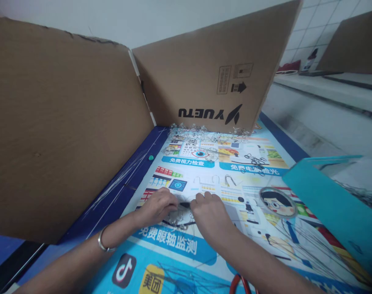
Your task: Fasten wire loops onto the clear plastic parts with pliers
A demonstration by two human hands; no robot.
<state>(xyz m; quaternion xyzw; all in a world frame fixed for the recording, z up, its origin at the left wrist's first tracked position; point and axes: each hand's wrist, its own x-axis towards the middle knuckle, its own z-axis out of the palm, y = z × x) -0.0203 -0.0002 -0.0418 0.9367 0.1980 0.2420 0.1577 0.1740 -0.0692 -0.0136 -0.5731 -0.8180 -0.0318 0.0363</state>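
My left hand (pixel 161 206), with a silver bangle on its wrist, is closed in a pinch above the printed sheet. It grips the edge of a cluster of wire with clear beads (pixel 182 216). Close by on the right, my right hand (pixel 210 212) is curled shut. A short dark pointed piece (pixel 184 204) sticks out from its fingers toward the left hand; the rest is hidden in the fist. The beaded wire hangs or lies below and between both hands.
Cardboard panels (pixel 204 81) wall off the back and left. Clear beaded pieces (pixel 192 132) lie along the back panel. Loose wires lie left (pixel 118 179) and right (pixel 314 249). A round clear dish (pixel 292 214), a teal box (pixel 335 204) and red handles (pixel 239 283) are nearby.
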